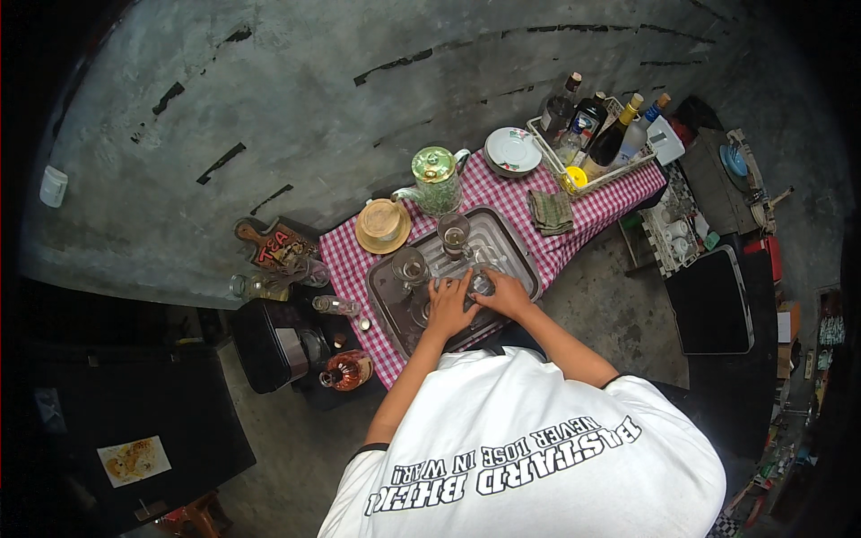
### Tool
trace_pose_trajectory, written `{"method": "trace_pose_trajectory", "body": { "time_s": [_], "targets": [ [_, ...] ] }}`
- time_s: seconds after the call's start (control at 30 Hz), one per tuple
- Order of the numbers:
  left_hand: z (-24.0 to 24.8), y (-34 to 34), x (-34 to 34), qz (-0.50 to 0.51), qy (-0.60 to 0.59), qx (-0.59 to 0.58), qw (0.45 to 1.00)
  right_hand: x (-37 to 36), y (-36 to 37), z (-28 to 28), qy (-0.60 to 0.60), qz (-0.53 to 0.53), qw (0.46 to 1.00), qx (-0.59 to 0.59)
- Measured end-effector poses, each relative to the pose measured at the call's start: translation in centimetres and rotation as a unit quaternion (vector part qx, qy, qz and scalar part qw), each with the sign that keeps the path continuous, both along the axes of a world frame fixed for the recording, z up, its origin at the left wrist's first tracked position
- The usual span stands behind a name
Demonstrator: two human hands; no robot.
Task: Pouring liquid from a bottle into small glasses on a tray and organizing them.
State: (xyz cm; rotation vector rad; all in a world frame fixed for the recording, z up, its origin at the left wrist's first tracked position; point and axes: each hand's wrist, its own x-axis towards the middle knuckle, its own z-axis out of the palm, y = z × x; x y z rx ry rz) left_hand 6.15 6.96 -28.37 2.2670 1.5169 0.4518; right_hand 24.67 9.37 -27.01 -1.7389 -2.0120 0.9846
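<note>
In the head view, at frame centre, the left hand (pixel 446 307) rests spread on the metal tray (pixel 511 240) while the right hand (pixel 504 292) grips a small clear glass (pixel 482 280), seemingly mid-arrangement, needing gentle placement beside two glass cups (pixel 410 267).

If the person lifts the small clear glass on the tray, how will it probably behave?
The small clear glass looks like real glass, so probably stiff, fragile and somewhat slippery. It seems light for the right hand. On the ridged metal tray it may wobble or tip if pushed.
</note>
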Motion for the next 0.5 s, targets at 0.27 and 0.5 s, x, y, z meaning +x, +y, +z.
{"method": "trace_pose_trajectory", "body": {
  "time_s": [0.27,0.5],
  "targets": [
    [-0.07,0.03,0.00,-0.002,-0.001,0.009,1.000,-0.03,0.15,0.31,-0.007,0.006,0.999,-0.036],
    [-0.09,0.05,-0.02,-0.002,-0.003,0.004,1.000,-0.16,0.11,0.51,-0.004,0.004,0.999,-0.035]
  ]
}}
